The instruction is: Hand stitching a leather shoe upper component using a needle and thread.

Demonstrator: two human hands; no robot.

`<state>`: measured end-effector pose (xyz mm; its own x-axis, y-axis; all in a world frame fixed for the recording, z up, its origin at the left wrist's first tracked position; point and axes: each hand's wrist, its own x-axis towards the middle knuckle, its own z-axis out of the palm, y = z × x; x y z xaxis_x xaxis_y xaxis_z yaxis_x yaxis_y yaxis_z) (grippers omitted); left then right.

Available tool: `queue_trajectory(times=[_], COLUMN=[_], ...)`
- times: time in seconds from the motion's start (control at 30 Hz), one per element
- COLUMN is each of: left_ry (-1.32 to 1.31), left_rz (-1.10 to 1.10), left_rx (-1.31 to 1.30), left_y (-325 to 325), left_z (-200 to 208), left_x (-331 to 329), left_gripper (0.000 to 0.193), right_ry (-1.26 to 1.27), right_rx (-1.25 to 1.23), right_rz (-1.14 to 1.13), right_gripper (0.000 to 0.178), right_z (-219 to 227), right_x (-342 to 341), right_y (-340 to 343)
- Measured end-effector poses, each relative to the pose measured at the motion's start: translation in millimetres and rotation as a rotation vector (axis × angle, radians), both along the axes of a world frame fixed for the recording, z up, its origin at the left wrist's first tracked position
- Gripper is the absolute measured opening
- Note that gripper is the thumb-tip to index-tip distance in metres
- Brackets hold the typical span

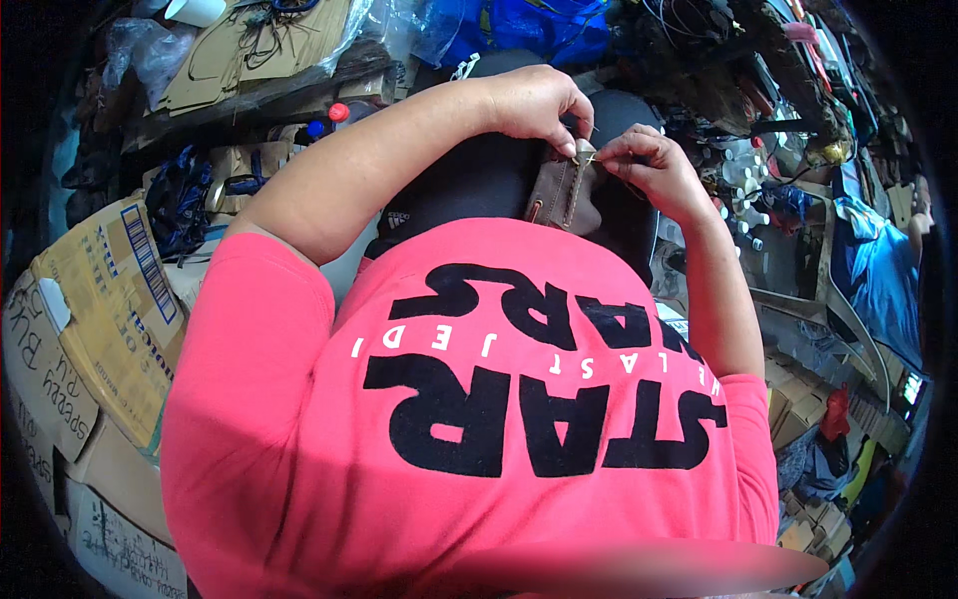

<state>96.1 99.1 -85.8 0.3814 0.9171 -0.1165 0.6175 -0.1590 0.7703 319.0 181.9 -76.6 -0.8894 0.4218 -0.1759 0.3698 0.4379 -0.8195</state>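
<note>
Left hand (539, 106) and right hand (654, 168) pinch almost closed on the brown stitched leather (551, 190) over the lap (449, 190). If one pinch gets loose, it could slip crooked.

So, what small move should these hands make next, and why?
Perhaps the right hand should draw outward, tightening the stitched-looking seam, while the left hand steadies the brown piece: both are at its upper end, by the seam. Their grip is unclear.

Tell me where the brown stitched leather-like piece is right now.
In the head view, the brown stitched leather-like piece is above and right of centre, over the dark trousers, its far end between the left hand and right hand.
</note>
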Motion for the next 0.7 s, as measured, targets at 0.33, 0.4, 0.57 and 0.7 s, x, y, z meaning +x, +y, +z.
queue_trajectory(times=[0.33, 0.4, 0.57, 0.7], left_ry=[-0.16, -0.215, -0.202, -0.147], left_rz=[0.038, 0.026, 0.002, 0.016], left_rx=[0.023, -0.004, 0.016, -0.067], left_y=[-6, -4, 0, -9], left_z=[-14, -18, -18, -7], left_x=[6, 7, 6, 5], left_gripper=[0.024, 0.023, 0.021, 0.023], right_ry=[0.097, 0.082, 0.035, 0.124], right_rx=[0.053, 0.055, 0.27, 0.311], right_rz=[0.018, 0.017, 0.023, -0.031], right_gripper=[0.009, 0.009, 0.008, 0.012], right_z=[-17, -19, -11, -6], right_x=[3, 3, -7, 2], right_y=[-1, -1, -15, -22])
